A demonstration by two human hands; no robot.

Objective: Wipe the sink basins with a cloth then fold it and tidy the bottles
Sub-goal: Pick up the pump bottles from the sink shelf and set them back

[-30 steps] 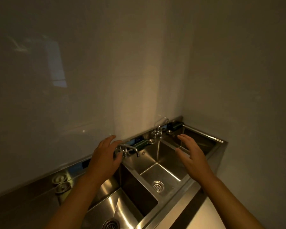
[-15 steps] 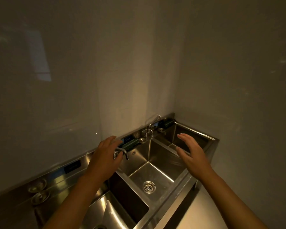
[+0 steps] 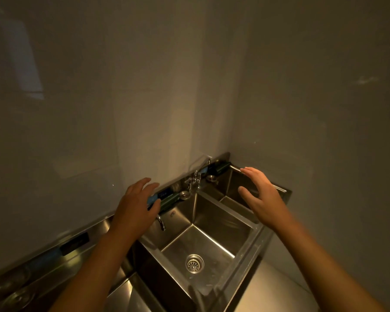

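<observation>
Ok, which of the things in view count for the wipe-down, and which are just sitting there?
For the job:
- middle basin
- far basin
- near basin
- left hand and right hand, both holding nothing
No cloth or bottles in view.

Just there:
- far tap
- near spout
- round fittings
- drain strainer

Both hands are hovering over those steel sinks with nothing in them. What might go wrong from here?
No cloth or bottles show in this view, so wiping may stall until one is found. The left hand hangs right above a faucet spout and could knock it when reaching down. The right hand is open over the far basin, and the dim light might hide spots in the middle basin.
</observation>
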